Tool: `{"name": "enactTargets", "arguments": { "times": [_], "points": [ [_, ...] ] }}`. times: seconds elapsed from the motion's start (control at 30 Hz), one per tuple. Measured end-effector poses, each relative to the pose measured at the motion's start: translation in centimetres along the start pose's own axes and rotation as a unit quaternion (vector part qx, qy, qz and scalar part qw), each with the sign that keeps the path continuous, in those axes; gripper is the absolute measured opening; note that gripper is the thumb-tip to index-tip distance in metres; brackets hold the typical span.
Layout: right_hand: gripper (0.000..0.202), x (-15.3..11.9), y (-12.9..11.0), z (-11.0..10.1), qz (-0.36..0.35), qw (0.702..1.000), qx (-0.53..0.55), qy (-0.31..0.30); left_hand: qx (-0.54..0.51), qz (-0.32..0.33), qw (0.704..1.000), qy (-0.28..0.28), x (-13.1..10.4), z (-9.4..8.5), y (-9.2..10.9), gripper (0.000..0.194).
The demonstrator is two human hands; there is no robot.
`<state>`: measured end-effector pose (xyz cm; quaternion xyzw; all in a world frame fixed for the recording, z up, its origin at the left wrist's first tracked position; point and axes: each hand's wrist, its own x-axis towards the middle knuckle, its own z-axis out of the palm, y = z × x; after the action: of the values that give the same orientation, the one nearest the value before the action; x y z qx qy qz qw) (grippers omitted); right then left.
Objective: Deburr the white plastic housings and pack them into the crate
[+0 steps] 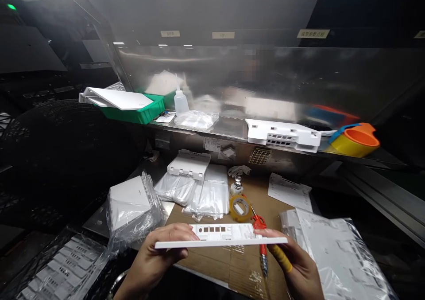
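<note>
Both of my hands hold a flat white plastic cover (221, 236) level over the cardboard-covered bench (232, 264). The cover has a row of small rectangular port openings facing me. My left hand (156, 258) grips its left end, thumb on top. My right hand (295, 264) grips the right end and wears a yellow finger cot on one finger. Just behind the cover lie a roll of yellow tape (240, 207) and a red air blow gun (260, 233).
Bagged white parts lie at left (133, 209), centre (206, 196) and right (335, 251). A metal shelf (229, 127) carries a green tray (139, 111), a squeeze bottle (180, 101), a white housing (283, 134) and orange-yellow tape rolls (353, 141). Dark crates stand at left.
</note>
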<state>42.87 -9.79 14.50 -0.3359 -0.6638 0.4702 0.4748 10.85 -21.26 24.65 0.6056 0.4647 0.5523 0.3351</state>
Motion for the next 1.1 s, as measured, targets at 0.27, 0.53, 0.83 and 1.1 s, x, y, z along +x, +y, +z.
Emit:
{"name": "enactTargets", "arguments": {
  "times": [0.27,0.53,0.83,1.1],
  "points": [
    [0.037,5.0,4.5,2.3,0.1,0.981,-0.117,-0.116,0.126,-0.16,0.979,0.012,-2.7,-0.5,-1.9,0.027],
    [0.028,14.4,14.0,6.7,0.257,0.896,-0.352,-0.083,0.249,-0.045,0.95,0.183,-6.5,-0.7,-6.4,0.028],
    [0.035,12.3,10.0,8.4,0.128,0.942,-0.309,-0.017,0.283,0.055,0.928,0.236,-4.4,0.0,-4.3,0.035],
    [0.042,6.7,-5.6,11.7,-0.14,0.984,-0.11,-0.026,0.348,0.122,0.91,0.19,-3.2,0.9,-4.1,0.046]
  ]
}}
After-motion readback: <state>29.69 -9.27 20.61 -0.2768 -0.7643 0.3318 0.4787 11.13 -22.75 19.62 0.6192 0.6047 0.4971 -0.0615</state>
